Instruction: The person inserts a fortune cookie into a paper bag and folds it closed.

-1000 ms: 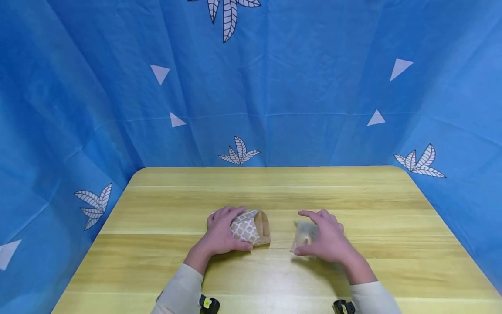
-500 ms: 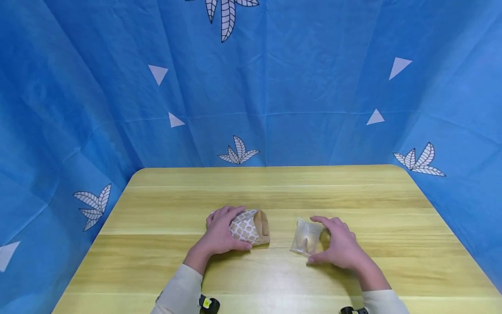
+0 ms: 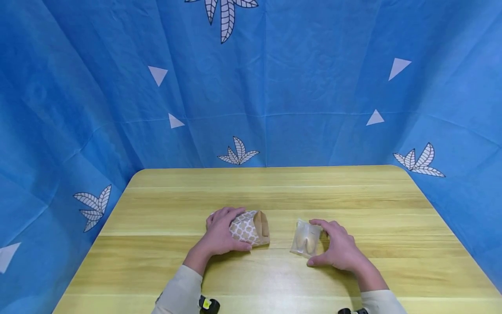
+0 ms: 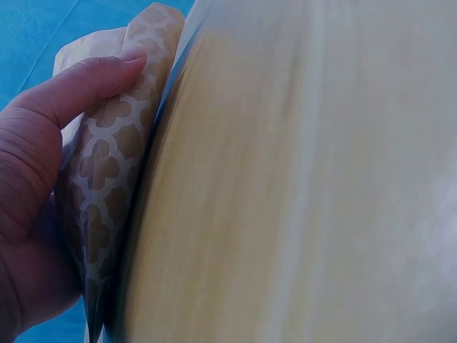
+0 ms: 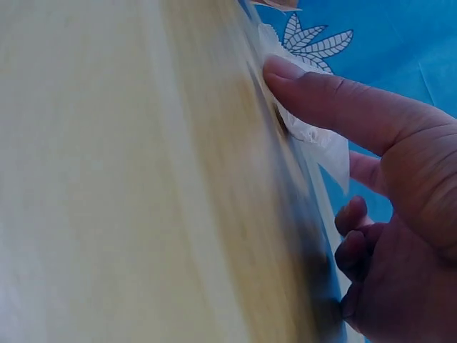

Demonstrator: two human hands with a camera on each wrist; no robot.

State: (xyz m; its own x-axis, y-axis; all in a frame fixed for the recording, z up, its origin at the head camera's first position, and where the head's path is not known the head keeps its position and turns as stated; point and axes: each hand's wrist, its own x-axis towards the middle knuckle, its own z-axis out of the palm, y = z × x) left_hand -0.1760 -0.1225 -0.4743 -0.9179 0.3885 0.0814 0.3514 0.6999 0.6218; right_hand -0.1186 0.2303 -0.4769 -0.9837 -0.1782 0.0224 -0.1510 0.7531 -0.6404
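Observation:
A small brown paper bag (image 3: pixel 245 227) with a white lattice pattern lies on its side, its mouth facing right. My left hand (image 3: pixel 223 234) grips its closed end, covering that part; in the left wrist view the thumb lies along the bag's side. To the right lies a small translucent packet (image 3: pixel 301 235) with a pale tan, two-lobed piece inside that looks like a fortune cookie. Around the packet's right side my right hand (image 3: pixel 340 247) is spread, index finger by the upper corner and thumb by the lower. Whether they touch it I cannot tell.
Bag and packet lie on a light wooden table (image 3: pixel 274 187) with a gap between them. A blue curtain (image 3: pixel 306 78) with leaf and triangle prints hangs behind the table and at both sides.
My right hand has drawn back to the right from over the packet, uncovering more of it, then barely shifted. The left hand and the paper bag have stayed put.

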